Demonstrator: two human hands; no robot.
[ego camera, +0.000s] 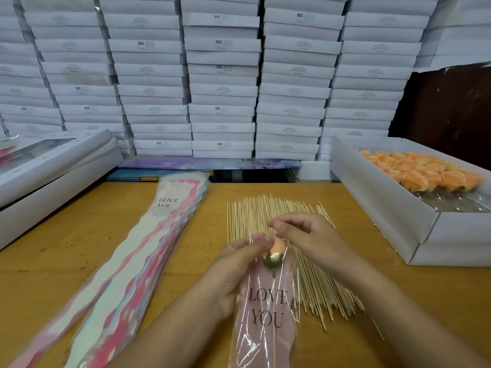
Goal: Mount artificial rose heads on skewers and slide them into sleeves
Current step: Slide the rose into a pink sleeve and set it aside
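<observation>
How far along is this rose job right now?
One peach rose is already on its skewer and inside a "LOVE YOU" sleeve; the left hand grips it while the right hand hovers above. Left: many roses in the box, loose skewers and the sleeve stack.

Single head-worn camera, wide-angle, looking forward and down, close over table (79,235), stacked boxes (220,75) behind.

Sleeve (265,314) bottom cut by lower edge; skewer (273,328) faint inside; box labels (218,42) unreadable.
</observation>
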